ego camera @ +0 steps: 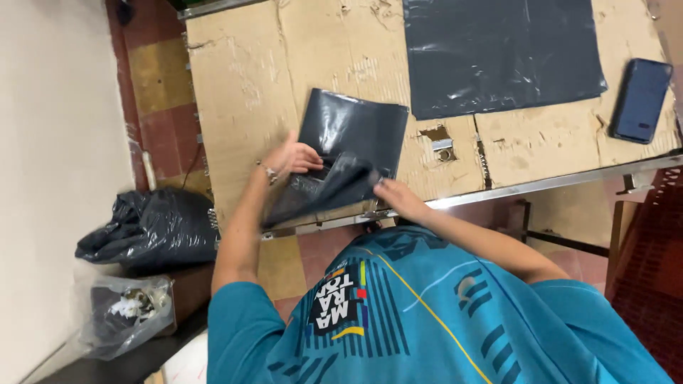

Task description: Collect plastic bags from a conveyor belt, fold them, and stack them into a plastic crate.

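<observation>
Mailer bag: dark plastic mailer bag (356,131) lies at the near edge of the cardboard-covered table (242,92), left of centre, its mouth turned toward the person and its near flap lifted.
Far left, off the table: black plastic sack (153,227) sits bunched by the wall; just below it, a clear bag of scraps (128,313) rests on a dark ledge.
Left hand: left hand (292,160), a bracelet at the wrist, has its fingers curled into the bag's mouth, gripping the upper layer of plastic.
Contents: dark folded item (324,188) shows at the opening, partly inside the bag; what it is cannot be told.
Right hand: right hand (398,198) pinches the lower flap at the near right corner, fingers closed on the film.
Doing it well, as judged: keeping the mouth spread wide with both hands and the bag flat on the table looks the surest way to stop the thin film bunching or tearing.
Centre of the table: small metal fitting (442,148) shows through a tear in the cardboard.
Far right: second, larger dark plastic sheet (498,53) lies flat, well apart from the hands; blue phone (642,99) rests near the right edge.
</observation>
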